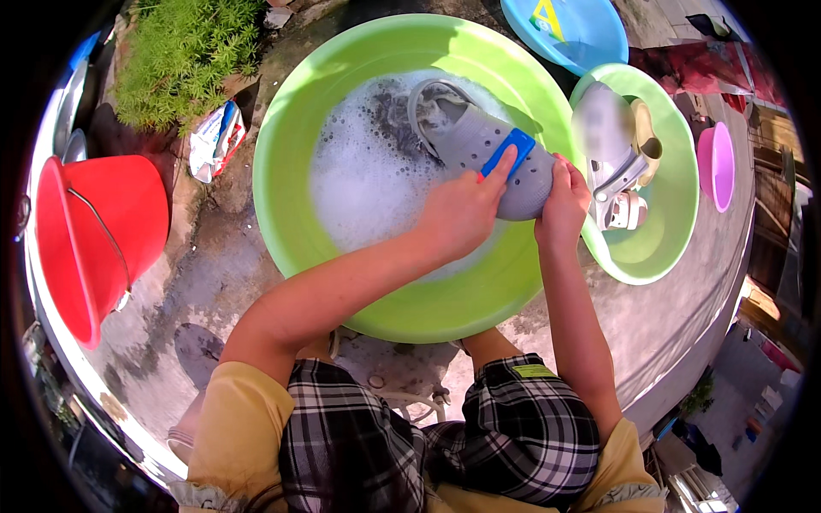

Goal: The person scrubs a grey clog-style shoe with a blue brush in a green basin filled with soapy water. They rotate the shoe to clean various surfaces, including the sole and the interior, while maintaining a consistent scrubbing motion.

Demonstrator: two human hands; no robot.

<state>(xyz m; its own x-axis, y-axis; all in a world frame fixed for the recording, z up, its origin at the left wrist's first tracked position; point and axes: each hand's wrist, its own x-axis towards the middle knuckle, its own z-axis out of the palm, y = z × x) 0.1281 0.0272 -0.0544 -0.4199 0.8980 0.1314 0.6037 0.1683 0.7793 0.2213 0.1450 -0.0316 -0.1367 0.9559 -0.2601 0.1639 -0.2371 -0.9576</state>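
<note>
A grey clog (479,141) with holes in its upper and a strap at the heel is held over the large green basin (291,111). My right hand (564,201) is closed round its toe end. In my left hand (469,205) is a blue scrubbing brush (510,154), pressed against the top of the clog; its bristles are hidden. White suds (368,201) cover the water below, with a dark, dirty patch near the heel strap.
Right of the basin stands a smaller green tub (684,154) with several shoes in it. A blue basin (590,34) lies behind, a pink one (723,167) farther right. To the left are a red bucket (128,214), a crumpled packet (215,141) and a green plant (184,60).
</note>
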